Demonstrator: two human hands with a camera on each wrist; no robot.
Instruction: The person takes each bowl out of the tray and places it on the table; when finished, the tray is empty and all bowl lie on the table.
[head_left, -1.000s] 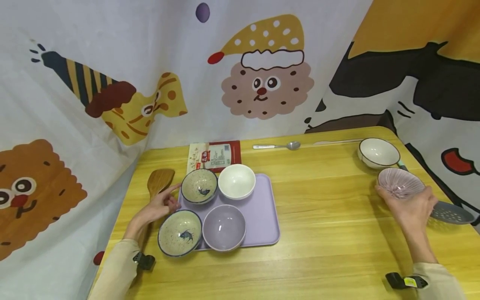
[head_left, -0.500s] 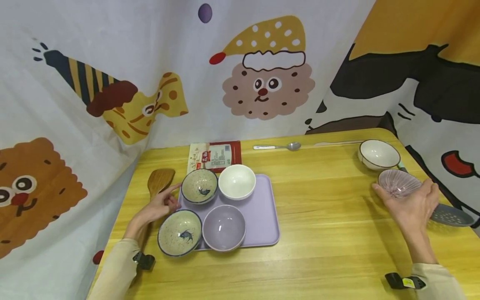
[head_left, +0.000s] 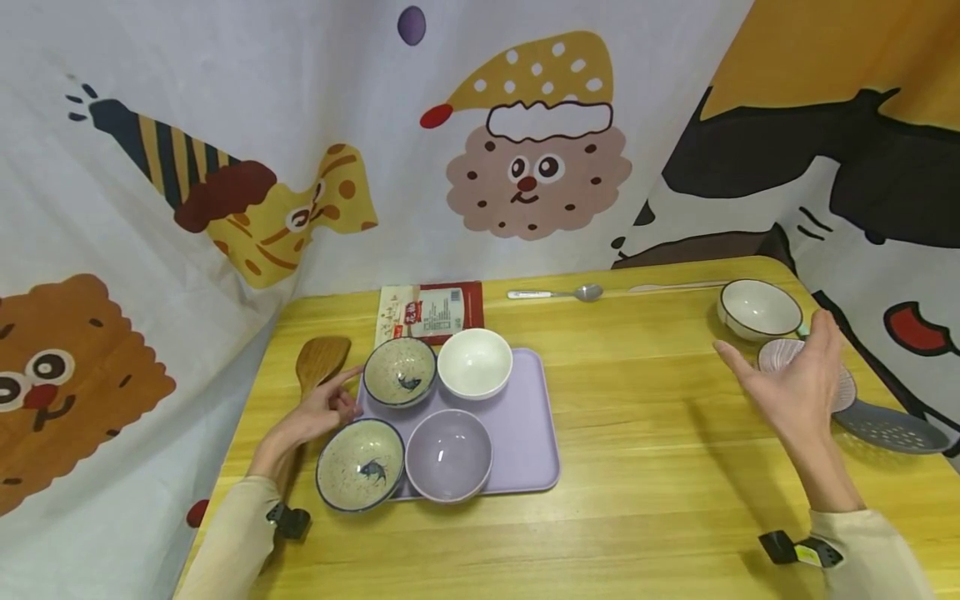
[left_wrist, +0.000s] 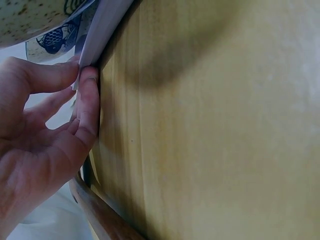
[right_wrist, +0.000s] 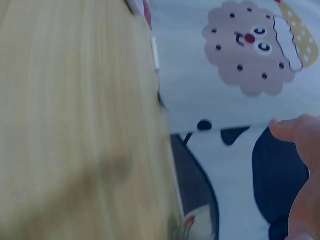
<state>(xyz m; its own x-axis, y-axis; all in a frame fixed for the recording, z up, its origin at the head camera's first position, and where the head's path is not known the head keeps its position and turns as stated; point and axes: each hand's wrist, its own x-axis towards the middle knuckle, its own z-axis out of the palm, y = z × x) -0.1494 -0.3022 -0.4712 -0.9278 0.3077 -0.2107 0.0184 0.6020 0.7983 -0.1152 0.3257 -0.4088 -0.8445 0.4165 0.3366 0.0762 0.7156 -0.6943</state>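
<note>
At the left edge of the lilac tray (head_left: 528, 425), my left hand (head_left: 311, 415) pinches the rim between thumb and fingers, as the left wrist view shows. Two speckled bowls with blue fish, a back one (head_left: 397, 367) and a front one (head_left: 360, 458), sit on the tray with a white bowl (head_left: 475, 364) and a mauve bowl (head_left: 448, 454). The front speckled bowl overhangs the tray's corner. At the far right, my right hand (head_left: 798, 392) is raised with fingers extended, holding nothing. It partly hides a purple striped bowl (head_left: 777, 354).
A grey slotted utensil (head_left: 892, 427) lies beside the striped bowl. Behind that stands a brown-rimmed white bowl (head_left: 759, 308). A wooden spatula (head_left: 321, 362) lies left of the tray. Along the back are a red and white packet (head_left: 442, 310) and a metal spoon (head_left: 587, 292).
My right hand has let go of the striped bowl and moved up and slightly left of it. The left hand, the tray and its bowls have stayed in place.
</note>
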